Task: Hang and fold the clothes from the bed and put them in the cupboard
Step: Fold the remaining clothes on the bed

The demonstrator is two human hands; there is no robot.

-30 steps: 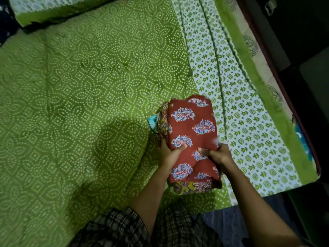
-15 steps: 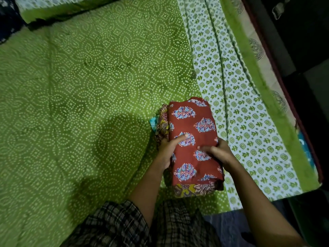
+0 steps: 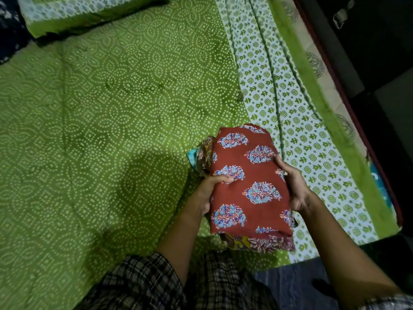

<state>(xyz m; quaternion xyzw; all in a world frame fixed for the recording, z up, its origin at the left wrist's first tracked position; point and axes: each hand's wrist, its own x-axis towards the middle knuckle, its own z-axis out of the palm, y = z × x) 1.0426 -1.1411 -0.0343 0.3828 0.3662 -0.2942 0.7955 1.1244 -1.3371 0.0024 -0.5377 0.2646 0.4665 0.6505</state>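
Left hand and right hand are clasping the folded clothes stack above the bed, near its edge, so folding seems done, with the cupboard trip remaining.

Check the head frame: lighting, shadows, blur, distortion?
Head view: dim, uneven light; a soft shadow falls on the green bedspread left of the folded red cloth; right edge past the bed drops to near-black; cloth, left hand and right hand read fairly sharp, top-left corner smeared; wide-angle bows the bedspread's white border.

Green-white patterned pillow far left; metal latch on dark furniture; grey floor near edge
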